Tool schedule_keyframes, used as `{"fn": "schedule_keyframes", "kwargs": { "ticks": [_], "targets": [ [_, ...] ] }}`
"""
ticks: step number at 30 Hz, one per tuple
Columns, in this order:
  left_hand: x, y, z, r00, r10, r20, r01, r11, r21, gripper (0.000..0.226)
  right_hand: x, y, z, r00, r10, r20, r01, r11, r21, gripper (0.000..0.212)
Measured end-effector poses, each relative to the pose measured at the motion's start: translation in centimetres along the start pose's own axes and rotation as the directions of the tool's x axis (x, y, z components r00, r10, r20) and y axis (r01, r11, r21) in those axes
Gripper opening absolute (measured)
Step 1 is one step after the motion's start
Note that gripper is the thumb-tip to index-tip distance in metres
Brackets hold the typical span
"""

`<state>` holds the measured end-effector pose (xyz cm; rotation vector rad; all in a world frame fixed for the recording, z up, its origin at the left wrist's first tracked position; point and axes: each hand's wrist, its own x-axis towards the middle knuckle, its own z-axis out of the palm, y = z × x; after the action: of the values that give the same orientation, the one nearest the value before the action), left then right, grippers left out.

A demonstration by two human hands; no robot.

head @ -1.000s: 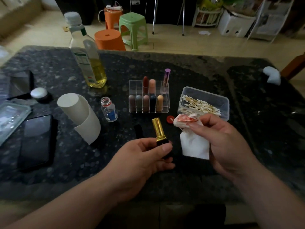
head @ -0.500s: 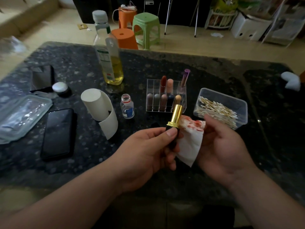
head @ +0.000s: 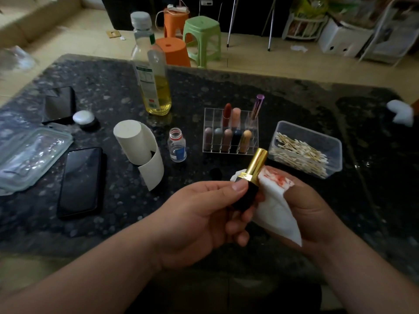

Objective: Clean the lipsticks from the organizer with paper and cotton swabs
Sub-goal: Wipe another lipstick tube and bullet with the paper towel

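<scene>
My left hand (head: 204, 214) grips the black and gold lipstick (head: 250, 177) by its base. My right hand (head: 306, 211) pinches the red-stained paper (head: 275, 200) against it. Farther stands the organizer (head: 230, 134); right of it, the cotton swabs (head: 301, 155).

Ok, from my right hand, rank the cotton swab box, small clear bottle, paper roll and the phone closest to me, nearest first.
From the right hand, head view:
1. Cotton swab box, just beyond it, on the right.
2. Small clear bottle, mid-table, to the left.
3. Paper roll, further left.
4. Phone, far left.
</scene>
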<state>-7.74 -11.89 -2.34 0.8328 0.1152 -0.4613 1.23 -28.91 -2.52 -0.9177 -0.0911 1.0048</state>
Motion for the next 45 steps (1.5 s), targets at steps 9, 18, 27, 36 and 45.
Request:
{"fn": "schedule_keyframes", "kwargs": {
  "ticks": [9, 18, 27, 36, 45],
  "targets": [
    [-0.2, 0.9, -0.6, 0.998, -0.055, -0.028, 0.059, 0.985, 0.16, 0.032, -0.7, -0.8, 0.8, 0.989, -0.078, -0.124, 0.031, 0.938, -0.344, 0.026],
    [-0.5, 0.7, 0.7, 0.918, 0.295, -0.265, 0.095, 0.483, 0.87, 0.019, -1.2, -0.3, 1.6, 0.934, -0.334, -0.123, 0.203, 0.784, -0.586, 0.023],
    [-0.5, 2.2, -0.4, 0.997, -0.037, -0.062, 0.057, 0.929, 0.365, 0.036, -2.2, -1.5, 2.2, 0.929, -0.368, -0.044, 0.272, 0.756, -0.596, 0.015],
    [-0.3, 0.9, 1.4, 0.895, 0.405, -0.184, -0.004, 0.421, 0.907, 0.02, -2.5, -1.6, 2.0, 0.87, -0.494, 0.005, 0.371, 0.647, -0.666, 0.016],
    [-0.4, 1.1, 1.1, 0.939, 0.325, -0.114, -0.071, 0.508, 0.858, 0.028, -2.8, -1.7, 1.6, 0.807, -0.583, 0.094, 0.468, 0.533, -0.705, 0.013]
  ]
}}
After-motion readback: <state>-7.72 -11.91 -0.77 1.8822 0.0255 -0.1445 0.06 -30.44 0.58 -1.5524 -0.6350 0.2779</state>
